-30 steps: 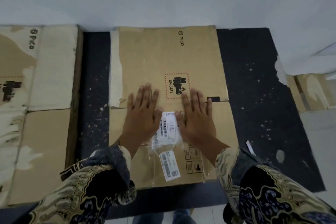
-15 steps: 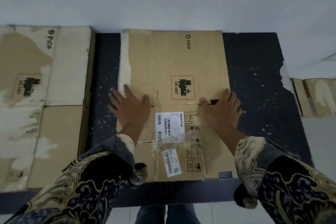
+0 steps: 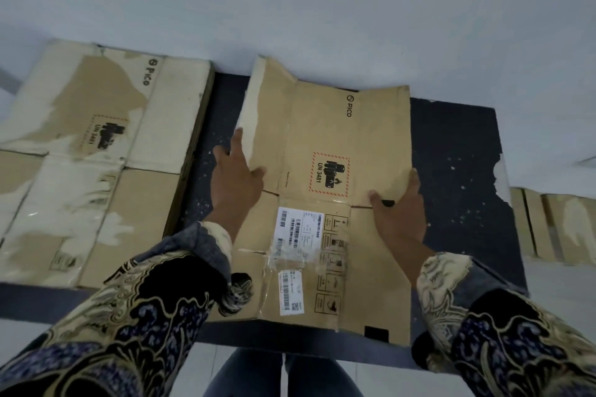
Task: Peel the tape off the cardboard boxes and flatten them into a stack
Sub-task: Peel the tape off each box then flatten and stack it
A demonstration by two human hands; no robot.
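Matt brown cardboard is seen in the flattened box (image 3: 325, 145), with glossy clear tape (image 3: 290, 256), a white paper label (image 3: 298, 227), over a rough dark speckled mat (image 3: 458, 171).

Left stack of flattened boxes (image 3: 96, 155) cut off by frame's left edge. Barcode label (image 3: 298, 226) text too small to read; tape (image 3: 290, 256) beneath it blurred. Right hand (image 3: 398, 213) fingers hidden behind flattened box (image 3: 338, 138) edge.

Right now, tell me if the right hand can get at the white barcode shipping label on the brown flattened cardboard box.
Probably yes. The right hand grips the brown flattened cardboard box at its right edge, and the white barcode shipping label lies uncovered just to its left with nothing between; it would have to let go first.
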